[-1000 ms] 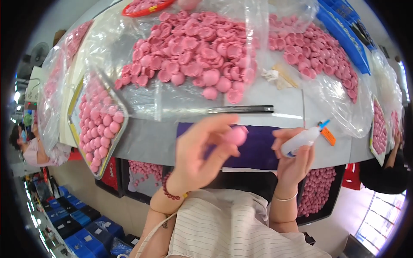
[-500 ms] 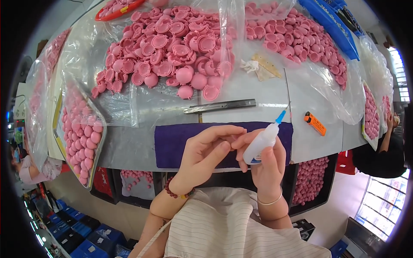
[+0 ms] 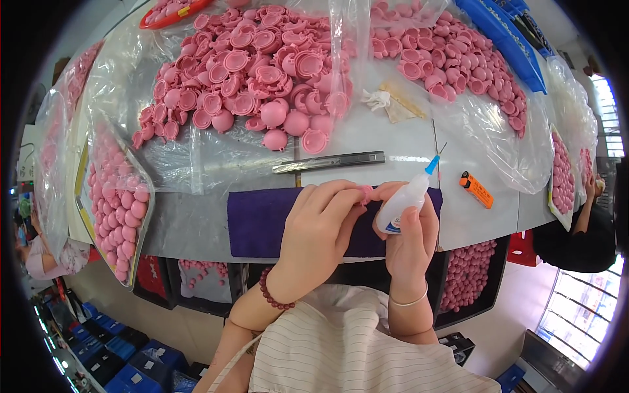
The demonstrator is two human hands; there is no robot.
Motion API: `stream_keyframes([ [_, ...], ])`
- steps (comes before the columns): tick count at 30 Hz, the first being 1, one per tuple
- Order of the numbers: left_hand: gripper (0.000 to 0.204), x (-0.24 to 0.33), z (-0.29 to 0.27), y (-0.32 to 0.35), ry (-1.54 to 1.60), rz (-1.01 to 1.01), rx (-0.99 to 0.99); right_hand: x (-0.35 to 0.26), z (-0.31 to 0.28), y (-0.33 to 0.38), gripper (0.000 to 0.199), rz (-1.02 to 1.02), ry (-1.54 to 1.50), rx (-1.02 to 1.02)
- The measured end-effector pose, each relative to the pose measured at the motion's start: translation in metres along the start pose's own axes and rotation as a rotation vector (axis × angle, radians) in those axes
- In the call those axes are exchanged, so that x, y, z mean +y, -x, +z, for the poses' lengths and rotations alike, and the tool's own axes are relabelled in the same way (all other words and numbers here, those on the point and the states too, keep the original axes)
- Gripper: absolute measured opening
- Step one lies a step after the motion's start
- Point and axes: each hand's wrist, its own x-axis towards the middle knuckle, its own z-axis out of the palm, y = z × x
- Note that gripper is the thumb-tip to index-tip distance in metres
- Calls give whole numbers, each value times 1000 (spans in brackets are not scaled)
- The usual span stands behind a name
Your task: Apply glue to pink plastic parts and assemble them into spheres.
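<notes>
My left hand [image 3: 311,232] is closed, with its fingertips pinched round a small pink plastic piece [image 3: 365,194], mostly hidden by the fingers. My right hand [image 3: 411,252] grips a white squeeze bottle [image 3: 406,204] against its palm. The bottle tilts up and to the right, ending in a blue tip [image 3: 432,164] with a thin needle. The right fingertips meet the left ones at the pink piece. Both hands are above a dark purple cloth [image 3: 252,226] along the table's near edge. Beyond it lies a heap of pink half-shells [image 3: 239,85].
A dark metal bar [image 3: 327,162] and an orange cutter-like tool [image 3: 476,190] lie past the cloth. Pink balls fill a tray [image 3: 141,245] at left and a black drawer [image 3: 500,288] below right. A blue tray [image 3: 511,49] stands far right. A co-worker's dark sleeve [image 3: 576,229] shows at right.
My left hand has turned and closed, and a pink piece now shows between its fingertips. The right hand still holds the bottle, which has swung slightly. The whole view has shifted a little.
</notes>
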Motion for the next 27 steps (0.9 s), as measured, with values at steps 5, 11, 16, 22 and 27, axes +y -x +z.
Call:
stream_keyframes([
  [5,17,14,-14,2,328,-73,-52,-5,4,6,42,1,-102,13],
  [11,29,7,-12,16,919,-230,-47,0,6,8,44,-183,-1,-47],
  [16,39,-1,-13,13,1048,-367,-104,-6,14,7,47,-96,27,-84],
  [22,40,-7,-18,10,1036,-314,-145,-9,11,6,51,-91,84,-132],
  [27,48,-11,-18,17,1114,-279,-156,-9,15,0,53,-134,11,-138],
])
